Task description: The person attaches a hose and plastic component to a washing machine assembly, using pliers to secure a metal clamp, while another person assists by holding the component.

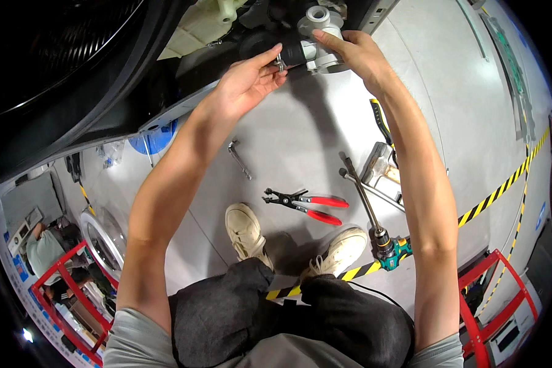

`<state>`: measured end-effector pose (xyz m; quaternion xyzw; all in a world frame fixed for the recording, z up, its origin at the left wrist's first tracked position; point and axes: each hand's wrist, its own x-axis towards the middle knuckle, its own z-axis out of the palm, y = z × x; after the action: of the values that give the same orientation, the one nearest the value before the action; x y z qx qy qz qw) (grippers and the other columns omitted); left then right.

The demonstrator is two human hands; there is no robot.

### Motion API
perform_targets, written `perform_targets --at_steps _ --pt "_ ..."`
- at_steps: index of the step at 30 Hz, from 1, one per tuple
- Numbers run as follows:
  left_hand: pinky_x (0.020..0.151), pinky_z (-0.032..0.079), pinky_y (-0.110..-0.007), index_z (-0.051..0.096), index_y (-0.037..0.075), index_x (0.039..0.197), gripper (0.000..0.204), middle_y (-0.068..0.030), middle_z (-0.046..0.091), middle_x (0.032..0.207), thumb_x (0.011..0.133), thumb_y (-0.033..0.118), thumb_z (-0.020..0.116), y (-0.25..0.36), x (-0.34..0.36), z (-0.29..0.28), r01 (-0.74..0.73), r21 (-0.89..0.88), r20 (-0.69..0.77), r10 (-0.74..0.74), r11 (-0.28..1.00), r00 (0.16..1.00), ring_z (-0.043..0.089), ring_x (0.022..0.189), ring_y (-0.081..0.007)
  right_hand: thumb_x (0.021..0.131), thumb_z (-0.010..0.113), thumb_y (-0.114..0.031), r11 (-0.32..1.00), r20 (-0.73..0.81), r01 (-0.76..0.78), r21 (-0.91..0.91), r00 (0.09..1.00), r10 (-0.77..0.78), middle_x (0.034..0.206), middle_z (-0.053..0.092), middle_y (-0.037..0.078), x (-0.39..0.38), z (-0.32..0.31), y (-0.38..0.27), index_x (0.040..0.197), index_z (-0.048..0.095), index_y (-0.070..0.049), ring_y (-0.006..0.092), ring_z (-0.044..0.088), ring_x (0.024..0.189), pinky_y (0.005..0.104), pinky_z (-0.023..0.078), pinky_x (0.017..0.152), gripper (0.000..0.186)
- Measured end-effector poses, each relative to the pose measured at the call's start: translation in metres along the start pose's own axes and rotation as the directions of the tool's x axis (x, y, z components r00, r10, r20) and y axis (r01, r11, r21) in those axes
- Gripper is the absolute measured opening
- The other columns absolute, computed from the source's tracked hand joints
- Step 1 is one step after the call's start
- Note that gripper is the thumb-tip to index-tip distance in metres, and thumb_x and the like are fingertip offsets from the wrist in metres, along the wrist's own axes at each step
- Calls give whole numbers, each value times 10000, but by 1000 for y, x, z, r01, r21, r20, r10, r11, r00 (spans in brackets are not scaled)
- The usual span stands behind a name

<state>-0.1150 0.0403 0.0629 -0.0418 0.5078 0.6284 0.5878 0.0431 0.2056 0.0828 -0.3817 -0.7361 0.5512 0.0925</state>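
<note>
At the top centre, my right hand [363, 56] grips a white plastic pump housing [329, 38], thumb on its near-left side and fingers behind it. A short black rubber hose [293, 54] joins the left side of this housing. My left hand [249, 78] is closed in a pinch on a small metal hose clamp [280, 62], right beside the hose. Whether the clamp encircles the hose is hidden by my fingers. Pliers with red handles [306, 204] lie on the floor between my arms, jaws to the left.
A dark appliance body [61, 104] overhangs the upper left, with a cream plastic part [199, 30] above my left hand. On the floor lie an L-shaped wrench [240, 159], a long-shafted teal cordless driver [394, 248] and a metal bar [380, 193]. Yellow-black tape [503, 179] crosses the right.
</note>
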Motion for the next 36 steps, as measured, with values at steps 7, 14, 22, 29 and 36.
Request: perform_targets --at_steps 7,14,22,29,36 --pt "875 568 -344 590 -44 1107 297 -143 617 1056 892 103 733 -8 9 17 -41 -92 -44 37 995 998 630 954 -228 777 694 -666 993 -24 -108 42 994 109 974 655 195 0 1 9 985 662 61 293 597 1025 466 414 961 757" --pt "833 577 -317 621 -48 1061 268 -123 627 1025 875 94 751 -9 3 26 -128 -18 -171 123 992 978 625 931 -202 715 711 -724 986 186 -159 42 971 149 1362 458 341 6 0 -1 1409 361 153 417 407 1329 487 292 1121 1172" --pt "738 589 -282 650 -56 987 228 -120 662 976 883 121 750 10 7 25 -192 117 -167 210 974 963 643 865 -185 729 703 -705 992 178 -87 88 981 71 1186 586 247 20 2 -7 1249 566 107 324 506 1186 411 346 1048 974" --pt "703 582 -269 659 -44 1000 262 -123 683 990 882 168 758 -1 19 22 -299 218 -226 347 929 910 661 833 -178 720 699 -712 984 268 -170 59 952 149 1167 628 226 34 2 -1 1202 648 46 348 510 1200 488 286 1089 900" --pt "950 420 -308 648 -12 1161 532 -110 687 1114 937 470 651 11 -6 5 -161 566 -137 284 809 949 596 1090 -191 617 833 -647 969 231 -132 208 969 83 1362 461 337 38 5 12 1397 360 164 420 387 1346 490 201 1163 1220"
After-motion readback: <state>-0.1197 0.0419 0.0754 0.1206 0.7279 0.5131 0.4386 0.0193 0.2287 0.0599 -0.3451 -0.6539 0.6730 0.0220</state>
